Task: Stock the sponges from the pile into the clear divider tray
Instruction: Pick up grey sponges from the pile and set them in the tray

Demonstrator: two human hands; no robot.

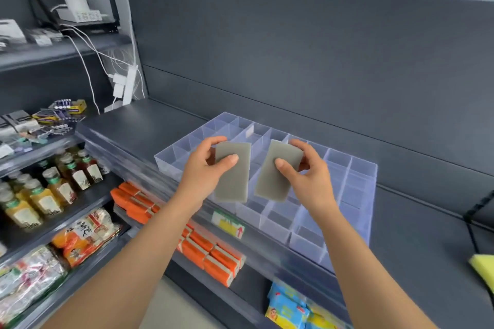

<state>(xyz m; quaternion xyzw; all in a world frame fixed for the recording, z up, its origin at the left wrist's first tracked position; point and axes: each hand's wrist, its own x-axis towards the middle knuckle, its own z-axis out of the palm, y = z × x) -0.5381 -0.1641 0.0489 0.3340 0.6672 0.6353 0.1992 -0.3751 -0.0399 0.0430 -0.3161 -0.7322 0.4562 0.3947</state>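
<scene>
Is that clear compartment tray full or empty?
Empty where visible: the clear divider tray shows bare compartments. The left hand and right hand hold the left sponge and right sponge, not in it.

Bare left grip (203, 177), bare right grip (311, 177)

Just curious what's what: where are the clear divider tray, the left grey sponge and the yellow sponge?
clear divider tray (278, 219): head view, an empty front compartment.
left grey sponge (233, 181): head view, its flat face.
yellow sponge (484, 268): head view, visible corner.
</scene>
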